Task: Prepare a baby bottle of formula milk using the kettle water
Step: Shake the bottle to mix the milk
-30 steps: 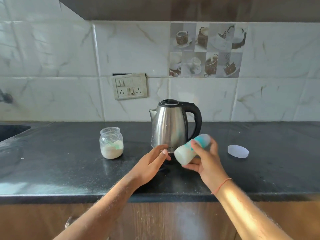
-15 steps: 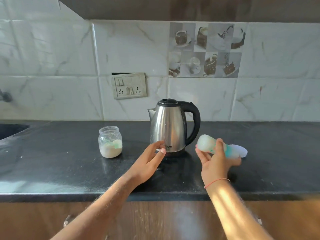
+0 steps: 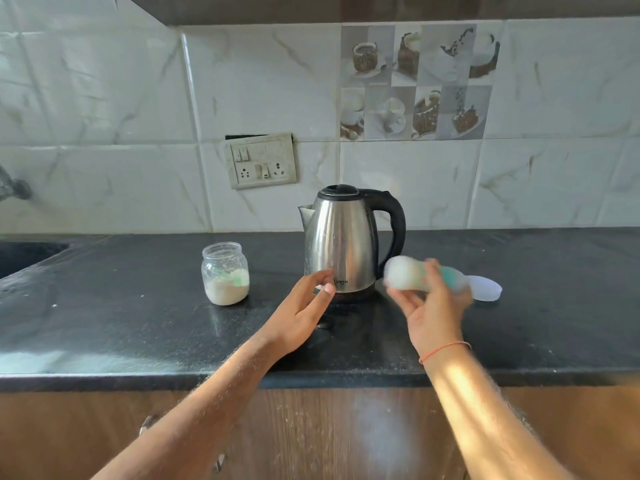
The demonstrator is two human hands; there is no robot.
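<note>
Milky bottle [image 3: 412,277] lies sideways, gripped by right hand [image 3: 433,306]; left hand [image 3: 301,313] relaxed.

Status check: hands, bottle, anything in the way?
Right hand grips baby bottle, tipped sideways, blurred. Left hand open by kettle. Nothing blocking.

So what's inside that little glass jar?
The jar holds pale powder at the bottom, with a green scoop poking out of it. How much of the scoop is buried can't be seen.
</note>
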